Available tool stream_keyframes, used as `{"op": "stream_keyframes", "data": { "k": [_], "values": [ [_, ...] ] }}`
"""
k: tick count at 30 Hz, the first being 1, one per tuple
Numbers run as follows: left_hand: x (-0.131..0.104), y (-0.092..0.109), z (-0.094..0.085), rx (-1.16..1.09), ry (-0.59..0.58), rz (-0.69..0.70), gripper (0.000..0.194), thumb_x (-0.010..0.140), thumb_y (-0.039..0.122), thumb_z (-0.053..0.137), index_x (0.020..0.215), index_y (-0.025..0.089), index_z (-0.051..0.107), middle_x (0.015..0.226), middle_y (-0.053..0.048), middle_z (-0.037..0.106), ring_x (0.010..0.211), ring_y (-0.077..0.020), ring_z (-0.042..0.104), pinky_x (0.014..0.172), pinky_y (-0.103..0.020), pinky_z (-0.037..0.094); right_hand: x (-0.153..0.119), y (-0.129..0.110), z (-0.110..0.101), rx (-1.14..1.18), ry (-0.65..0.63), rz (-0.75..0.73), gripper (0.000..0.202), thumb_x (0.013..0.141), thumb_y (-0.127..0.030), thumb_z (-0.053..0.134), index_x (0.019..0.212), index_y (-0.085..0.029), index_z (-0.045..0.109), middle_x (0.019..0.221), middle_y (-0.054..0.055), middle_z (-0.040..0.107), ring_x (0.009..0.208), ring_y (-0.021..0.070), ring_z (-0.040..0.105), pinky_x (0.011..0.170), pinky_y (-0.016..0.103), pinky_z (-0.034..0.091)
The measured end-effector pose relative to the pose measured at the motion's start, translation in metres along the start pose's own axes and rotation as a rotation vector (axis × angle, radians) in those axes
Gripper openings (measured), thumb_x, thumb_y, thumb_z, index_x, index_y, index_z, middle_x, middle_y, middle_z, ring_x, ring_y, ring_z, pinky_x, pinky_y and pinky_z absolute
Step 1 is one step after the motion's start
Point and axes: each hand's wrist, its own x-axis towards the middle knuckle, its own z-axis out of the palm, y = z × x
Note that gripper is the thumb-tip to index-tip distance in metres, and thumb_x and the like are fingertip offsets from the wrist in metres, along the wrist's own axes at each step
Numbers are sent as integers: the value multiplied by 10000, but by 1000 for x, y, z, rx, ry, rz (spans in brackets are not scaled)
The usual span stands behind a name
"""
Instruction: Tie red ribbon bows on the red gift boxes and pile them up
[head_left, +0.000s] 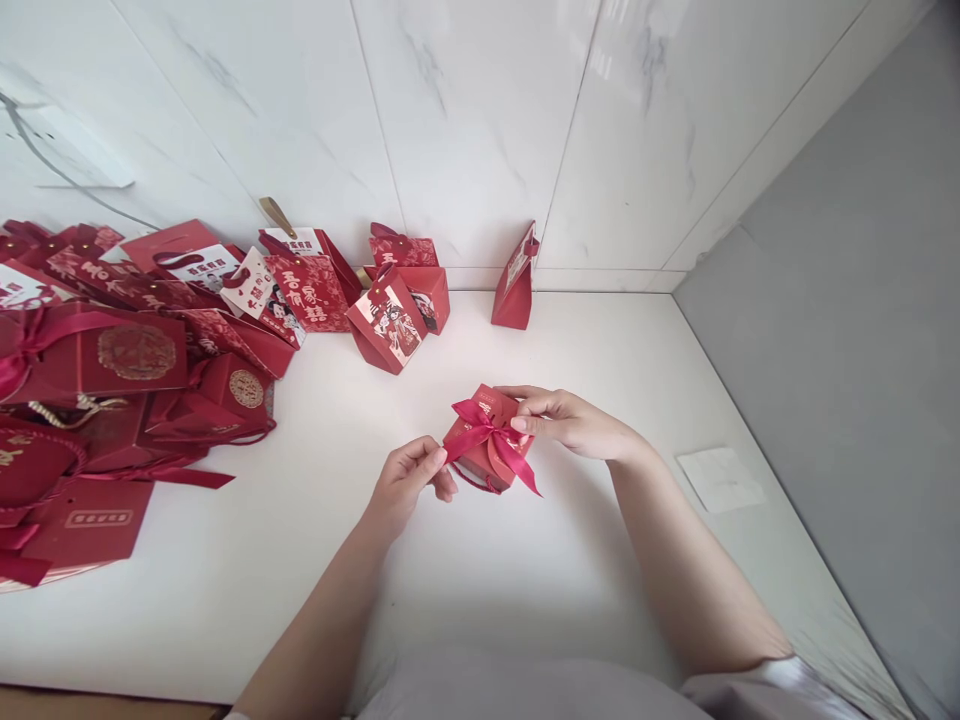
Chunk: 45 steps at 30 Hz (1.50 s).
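A small red gift box (507, 462) with a pink-red ribbon bow (491, 432) on its front is between my hands, above the white table. My left hand (409, 478) pinches the left end of the ribbon between thumb and fingers. My right hand (559, 420) grips the box at its upper right, with the thumb on the front near the bow and the other fingers partly hidden behind. A twisted red cord handle (477, 482) hangs along the box's lower left edge.
Many red boxes and bags (135, 370) are heaped on the white table (315, 600) at the left. Several small boxes (394, 320) stand near the tiled wall, one (516, 285) apart. A white tissue (720, 480) lies at the right.
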Motion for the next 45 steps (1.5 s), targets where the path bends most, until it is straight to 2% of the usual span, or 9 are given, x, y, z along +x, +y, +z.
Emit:
{"op": "stream_keyframes", "data": {
  "k": [4, 8, 16, 24, 30, 35, 39, 45],
  "values": [
    [0, 0, 0, 15, -65, 58, 281, 943, 389, 538, 762, 175, 506, 885, -59, 738, 878, -172, 684, 854, -335, 524, 1, 1, -1, -4, 28, 18, 390, 914, -519, 549, 749, -200, 701, 1371, 49, 556, 1232, 284, 539, 1012, 411, 445],
    [1, 0, -1, 74, -110, 76, 248, 956, 372, 520, 813, 169, 528, 1003, -88, 731, 1007, -198, 674, 927, -359, 501, 1, 4, -1, 13, 41, 34, 388, 906, -527, 558, 749, -202, 701, 1398, 43, 545, 1240, 292, 534, 1011, 421, 447],
    [1, 0, -5, 91, -154, 72, 254, 946, 369, 534, 789, 170, 512, 1016, -97, 731, 1018, -223, 679, 923, -379, 506, 0, 9, -4, 44, 65, 36, 334, 898, -519, 580, 834, -234, 742, 1426, 35, 534, 1265, 281, 523, 1045, 425, 419],
    [1, 2, -6, 67, -155, 37, 270, 919, 380, 567, 752, 174, 518, 986, -101, 755, 958, -221, 692, 888, -367, 503, -1, 9, -5, -3, 164, 93, 316, 894, -515, 591, 885, -260, 777, 1368, 36, 561, 1200, 263, 567, 1014, 408, 449],
    [0, 2, -3, 60, -140, 19, 344, 886, 425, 591, 666, 172, 518, 901, -102, 765, 891, -247, 705, 849, -380, 499, 1, 7, -2, 39, 99, 77, 339, 916, -519, 553, 980, -257, 759, 1351, 40, 585, 1179, 248, 583, 1005, 404, 453],
    [0, 1, 2, 123, -125, 4, 357, 866, 471, 604, 693, 161, 640, 866, -103, 761, 879, -259, 707, 825, -362, 493, -2, 3, -2, 18, 82, 59, 348, 893, -525, 584, 831, -238, 771, 1379, 35, 569, 1232, 263, 551, 1024, 405, 442],
    [0, 2, 3, 144, -101, -19, 341, 877, 434, 599, 661, 172, 626, 858, -74, 765, 878, -240, 702, 840, -344, 476, -4, 2, -4, 12, 97, 52, 370, 887, -509, 602, 709, -226, 760, 1352, 36, 594, 1237, 269, 554, 1036, 404, 427],
    [1, 0, 0, 82, -140, -33, 347, 876, 420, 597, 629, 178, 574, 886, -71, 765, 904, -237, 694, 857, -350, 473, -2, 6, -4, -31, 195, 77, 410, 891, -529, 581, 687, -213, 744, 1334, 36, 595, 1118, 240, 615, 921, 373, 477]
  ]
}}
